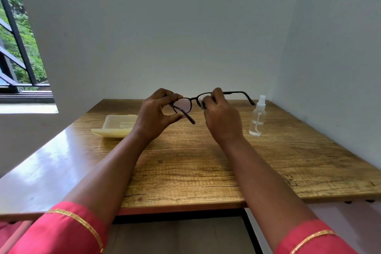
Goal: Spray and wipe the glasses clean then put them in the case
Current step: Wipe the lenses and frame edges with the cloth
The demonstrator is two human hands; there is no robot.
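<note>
Two hands hold the glasses up

Both arms reach out over the bench (206,171). The left hand (155,114) pinches one side of the glasses (191,100). The right hand (221,115) grips the other lens. The glasses are in the air, between the case (115,128) and the spray bottle (256,116).

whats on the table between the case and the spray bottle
Only bare wooden table in the head view. The glasses, gripped by the left hand and right hand, are above the stretch between case and spray bottle.
</note>
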